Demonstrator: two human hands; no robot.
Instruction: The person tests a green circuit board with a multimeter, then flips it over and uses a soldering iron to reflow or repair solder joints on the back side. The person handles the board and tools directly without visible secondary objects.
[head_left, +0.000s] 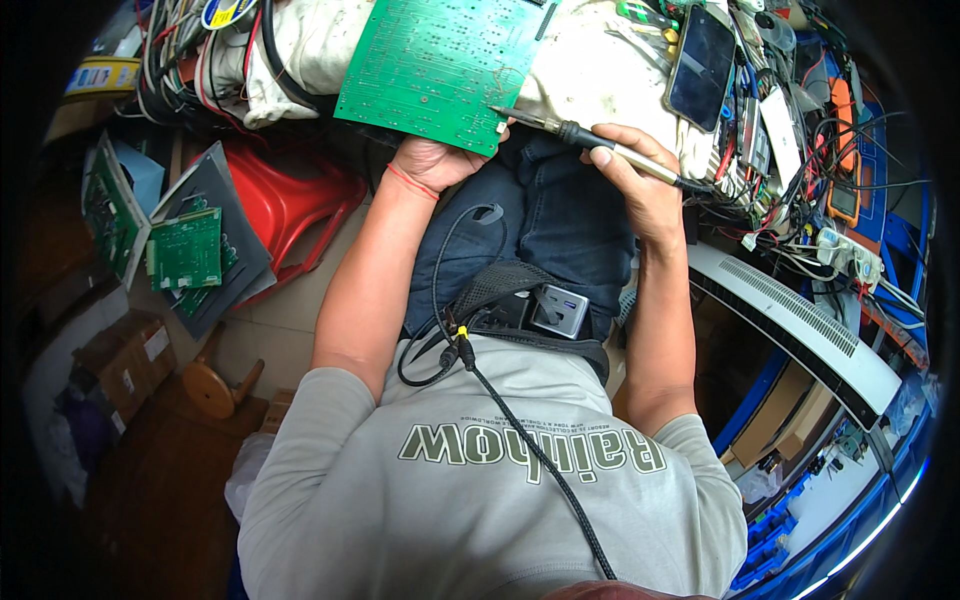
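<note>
A large green circuit board [430, 75] is tilted up at the near edge of the cloth-covered bench, its soldered side facing me. My left hand [440, 163] grips its lower edge from beneath, so most of the fingers are hidden behind it. In my right hand [640, 180] is a soldering iron [580, 137], held like a pen, pointing left. Its metal tip meets or hovers just over the board near the lower right corner; I cannot tell which. A small white connector [502, 127] sits at that corner.
A black smartphone [702, 68] lies right of the board, beside tangled cables and an orange multimeter [845, 203]. Wires and a solder spool [225, 12] are at the far left. More circuit boards [187, 250] rest on a red plastic stool [300, 205] at my left.
</note>
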